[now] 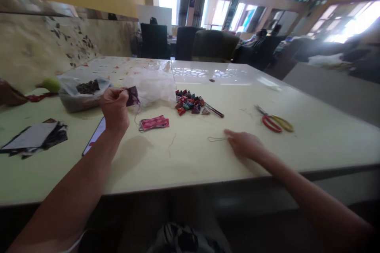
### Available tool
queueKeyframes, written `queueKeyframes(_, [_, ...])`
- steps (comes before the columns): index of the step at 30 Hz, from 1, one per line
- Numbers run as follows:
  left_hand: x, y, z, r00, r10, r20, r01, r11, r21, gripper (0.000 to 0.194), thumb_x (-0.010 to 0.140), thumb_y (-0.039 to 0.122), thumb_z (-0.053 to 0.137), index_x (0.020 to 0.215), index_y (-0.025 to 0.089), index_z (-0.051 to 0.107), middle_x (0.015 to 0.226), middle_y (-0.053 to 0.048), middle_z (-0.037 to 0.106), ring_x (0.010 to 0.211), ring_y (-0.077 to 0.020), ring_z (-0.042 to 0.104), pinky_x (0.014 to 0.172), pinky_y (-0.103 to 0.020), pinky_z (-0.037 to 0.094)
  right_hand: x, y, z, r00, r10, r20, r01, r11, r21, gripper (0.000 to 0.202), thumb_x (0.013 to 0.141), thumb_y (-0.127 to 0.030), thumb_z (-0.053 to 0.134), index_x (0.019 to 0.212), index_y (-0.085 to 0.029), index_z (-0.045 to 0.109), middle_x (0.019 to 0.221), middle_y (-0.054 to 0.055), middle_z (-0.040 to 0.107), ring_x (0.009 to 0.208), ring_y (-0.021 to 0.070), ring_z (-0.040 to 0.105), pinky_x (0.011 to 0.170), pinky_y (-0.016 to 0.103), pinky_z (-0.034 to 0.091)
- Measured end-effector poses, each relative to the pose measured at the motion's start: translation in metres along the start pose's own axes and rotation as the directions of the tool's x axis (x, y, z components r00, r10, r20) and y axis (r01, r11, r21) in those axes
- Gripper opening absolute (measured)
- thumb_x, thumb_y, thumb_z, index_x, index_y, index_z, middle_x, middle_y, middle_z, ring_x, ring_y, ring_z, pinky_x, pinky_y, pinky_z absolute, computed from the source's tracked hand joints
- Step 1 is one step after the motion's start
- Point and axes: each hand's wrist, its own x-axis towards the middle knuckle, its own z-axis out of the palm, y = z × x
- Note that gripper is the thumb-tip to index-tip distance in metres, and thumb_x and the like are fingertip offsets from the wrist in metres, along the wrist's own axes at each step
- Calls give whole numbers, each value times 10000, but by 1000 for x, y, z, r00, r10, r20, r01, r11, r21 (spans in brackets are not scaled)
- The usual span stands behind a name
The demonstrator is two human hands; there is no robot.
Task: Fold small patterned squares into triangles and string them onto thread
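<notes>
My left hand [114, 106] is raised over the table, its fingers pinched on a small dark purple patterned fabric piece [133, 96]. Thin thread hangs from that fabric toward a small stack of red-and-pink patterned fabric pieces [154, 123]. Low over the table to the right, my right hand [245, 143] is closed on a pale thread [216, 139], which loops out to its left. Whether a needle is in those fingers is too small to tell. Beyond the hands lies a pile of small stuffed fabric triangles [190, 102], with a dark slim metal tool [215, 110] beside it.
Scissors [274, 121] with red and yellow handles lie at right. On the left are a plastic bag [71, 101] of dried dark material, a phone [95, 136] and stacked dark fabric pieces [35, 137]. Clear plastic [154, 87] lies behind. A person [255, 43] sits far off.
</notes>
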Motion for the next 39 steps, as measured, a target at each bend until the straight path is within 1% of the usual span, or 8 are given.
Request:
queueKeyframes(4, [-36,19,32,1000,16,-20,-18,996,-83,142,687,215,746,687,183,607,800,-38,681,702,-123,631,602,-259,507,-8,56,-9,978,210,-5,-210,977,48,400,1010,-248,416,1206,-141,748,1171,213,736,1068,346,712,808,399,517])
queueKeyframes(9, [-46,25,34,999,48,5,-48,998,-30,131,729,182,750,707,176,621,813,-10,703,735,-125,654,661,-264,539,-34,-19,-17,928,-251,-275,321,913,251,343,1014,-202,460,1198,-193,749,1217,125,744,1121,253,705,948,334,520])
queueKeyframes(16, [-28,9,15,995,51,-87,-47,998,45,121,697,113,751,683,159,641,762,30,715,711,-100,627,665,-247,524,-34,-165,-8,391,-853,-346,920,361,151,354,1015,-198,521,1331,-106,654,1480,159,579,1402,218,516,1203,342,359])
queueKeyframes(18, [-23,4,13,993,39,-115,-33,998,47,120,675,123,752,670,167,640,743,39,715,706,-106,629,657,-251,523,-26,-172,-1,343,-874,-345,935,285,209,362,999,-171,529,1333,-99,647,1498,149,566,1449,187,463,1229,308,325])
queueKeyframes(26, [-25,8,19,992,49,-119,-49,999,4,80,614,127,708,649,177,657,703,36,721,655,-106,615,642,-251,509,23,-13,37,862,-239,-447,475,688,549,450,1031,-282,431,1382,-95,641,1520,161,535,1433,226,499,1241,414,343])
queueKeyframes(31, [-48,25,32,999,33,-10,-33,999,-26,120,581,173,706,674,139,639,747,-21,718,638,-85,611,638,-230,508,26,56,41,867,147,-476,141,845,516,432,975,-214,425,1268,-104,723,1410,193,625,1384,307,547,1213,500,372])
queueKeyframes(36, [-58,27,34,998,2,69,-7,997,71,145,621,220,704,699,144,608,800,-39,720,682,-110,625,656,-254,536,7,11,39,828,-315,-463,533,697,479,403,974,-312,480,1261,-205,741,1466,88,604,1367,248,568,1179,390,435])
queueKeyframes(39, [-56,21,29,994,39,103,-59,979,197,156,683,272,671,737,147,596,850,-62,720,671,-110,618,634,-257,545,9,-4,24,869,-195,-454,441,721,534,348,959,-305,493,1089,-185,793,1289,122,719,1213,270,669,1086,394,496])
